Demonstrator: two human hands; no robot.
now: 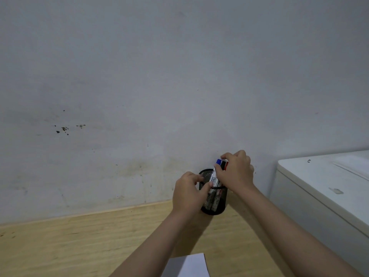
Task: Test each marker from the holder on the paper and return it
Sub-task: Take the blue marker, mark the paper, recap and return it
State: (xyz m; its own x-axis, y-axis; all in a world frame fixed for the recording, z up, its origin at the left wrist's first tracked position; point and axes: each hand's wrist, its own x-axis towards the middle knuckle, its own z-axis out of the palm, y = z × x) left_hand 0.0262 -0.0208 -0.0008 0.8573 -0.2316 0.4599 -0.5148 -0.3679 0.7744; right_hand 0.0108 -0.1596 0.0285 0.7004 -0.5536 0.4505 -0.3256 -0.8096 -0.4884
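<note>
A black mesh holder (213, 198) stands on the wooden desk (79, 242), close to the grey wall (159, 76). Several markers stand upright in the holder: a blue-capped marker (216, 170) is the most visible, and just beside it on the right are a black cap (223, 165) and a red cap (226, 165), partly hidden.

The left hand (188, 193) wraps the holder's left side, thumb pressed against the front rim and fingers curled over the top edge. The right hand (235, 172) is above the holder's right side, fingers closed around the marker tops; which marker it pinches cannot be told.

A white paper (189, 265) lies on the desk nearer the person than the holder, well apart from it. A white cabinet (323, 186) stands to the holder's right.
</note>
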